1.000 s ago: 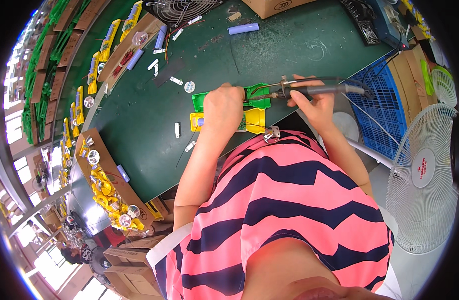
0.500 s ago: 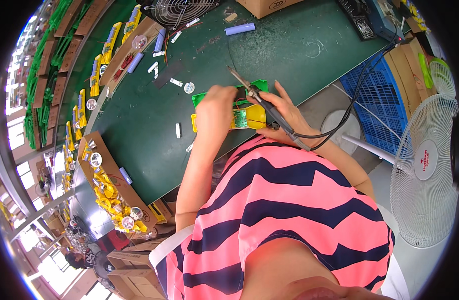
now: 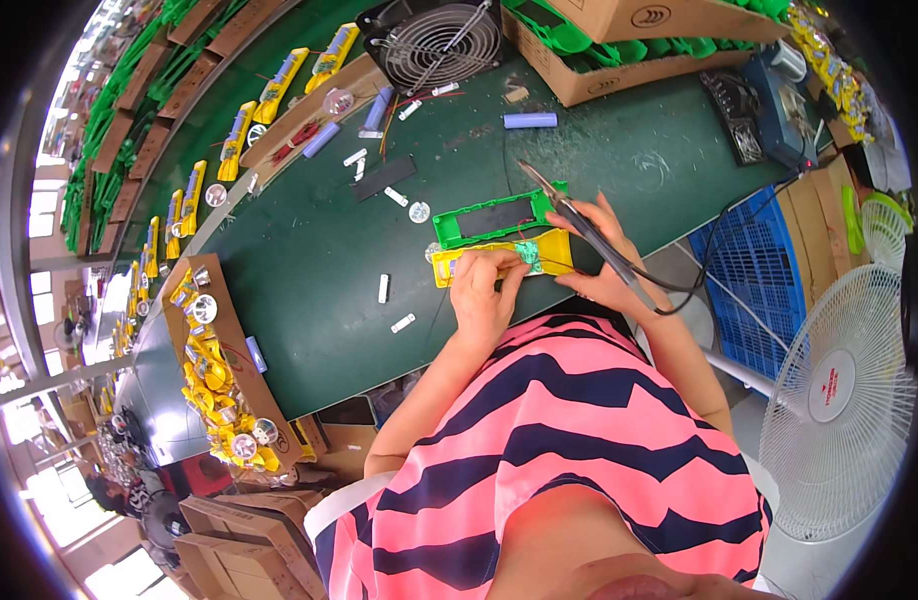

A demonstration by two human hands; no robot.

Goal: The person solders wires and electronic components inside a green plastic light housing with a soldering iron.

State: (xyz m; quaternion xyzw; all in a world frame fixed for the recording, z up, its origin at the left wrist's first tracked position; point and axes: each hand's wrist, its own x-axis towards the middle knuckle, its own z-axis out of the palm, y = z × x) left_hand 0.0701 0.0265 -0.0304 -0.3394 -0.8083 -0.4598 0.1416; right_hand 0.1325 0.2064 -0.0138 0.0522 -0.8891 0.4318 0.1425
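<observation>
My right hand [image 3: 619, 265] holds a soldering iron [image 3: 601, 243] with a dark handle, its metal tip pointing to the upper left above the work. That hand's lower fingers reach the right end of a yellow plastic housing [image 3: 554, 250]. A small green circuit board [image 3: 527, 254] with thin wires sits inside the housing. My left hand [image 3: 487, 292] is over the housing's middle, thumb and fingertips pinched together beside the board; what they pinch is too small to make out. Just beyond lies a green plastic frame [image 3: 469, 228] with a dark panel in it.
Small white pieces [image 3: 384, 288], a round disc [image 3: 419, 212] and lilac cylindrical cells [image 3: 530, 120] lie around the green table [image 3: 329, 340]. A cardboard box of yellow parts [image 3: 254, 375] stands left. At the back are a metal-grilled fan [image 3: 441, 48] and a carton [image 3: 579, 85] of green parts.
My left hand has come down from over the green frame to the yellow housing, uncovering the frame. The soldering iron stays in my right hand. The whole view has shifted.
</observation>
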